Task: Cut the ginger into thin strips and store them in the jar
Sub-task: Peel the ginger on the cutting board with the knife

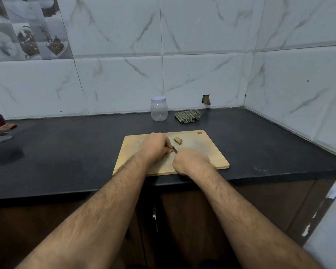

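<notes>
Left hand (156,145) is pinning ginger on the board (208,152), its grip curled round it; right hand (190,161) is gripping the knife (175,149), slicing.

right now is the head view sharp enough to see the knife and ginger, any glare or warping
Head view: dim, bluish, even light, no strong glare. The wide lens bows the counter and wall tiles. The ginger piece looks soft, and the knife is mostly hidden between the left hand and right hand.
</notes>
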`<state>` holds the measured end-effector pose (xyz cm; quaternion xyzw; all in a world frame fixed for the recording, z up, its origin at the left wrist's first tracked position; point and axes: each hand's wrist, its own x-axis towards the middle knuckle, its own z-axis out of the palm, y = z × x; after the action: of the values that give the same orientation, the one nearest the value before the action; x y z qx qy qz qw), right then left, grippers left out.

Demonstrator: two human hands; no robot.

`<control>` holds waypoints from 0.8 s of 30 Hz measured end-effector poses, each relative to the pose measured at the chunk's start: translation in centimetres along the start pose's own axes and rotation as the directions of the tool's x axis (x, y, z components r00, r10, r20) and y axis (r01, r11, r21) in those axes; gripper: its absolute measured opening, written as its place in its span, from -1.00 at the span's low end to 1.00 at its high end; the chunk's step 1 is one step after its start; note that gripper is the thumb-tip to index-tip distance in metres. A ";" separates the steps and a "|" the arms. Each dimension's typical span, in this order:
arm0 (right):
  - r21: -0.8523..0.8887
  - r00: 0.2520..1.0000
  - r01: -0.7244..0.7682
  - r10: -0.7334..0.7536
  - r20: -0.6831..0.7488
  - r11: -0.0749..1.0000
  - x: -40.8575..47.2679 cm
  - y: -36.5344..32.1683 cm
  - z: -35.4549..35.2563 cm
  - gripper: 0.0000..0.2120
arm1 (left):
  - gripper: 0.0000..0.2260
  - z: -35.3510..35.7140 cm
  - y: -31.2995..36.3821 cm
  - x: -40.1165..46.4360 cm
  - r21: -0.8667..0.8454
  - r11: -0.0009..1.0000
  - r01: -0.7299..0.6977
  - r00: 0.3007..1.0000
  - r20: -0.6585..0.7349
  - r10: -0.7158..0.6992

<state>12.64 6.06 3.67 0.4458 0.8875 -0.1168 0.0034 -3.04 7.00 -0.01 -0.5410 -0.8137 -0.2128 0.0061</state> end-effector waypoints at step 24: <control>0.102 0.997 -0.054 0.048 0.052 0.993 -0.8 1.1 0.1 -0.76 | -0.81 -2.1 0.2 -0.3 0.059 0.997 -0.042 0.984 0.175 0.031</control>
<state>14.02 6.02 3.43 0.4648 0.8682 -0.1734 0.0055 -3.26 6.07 1.93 -0.5717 -0.8074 -0.1390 -0.0444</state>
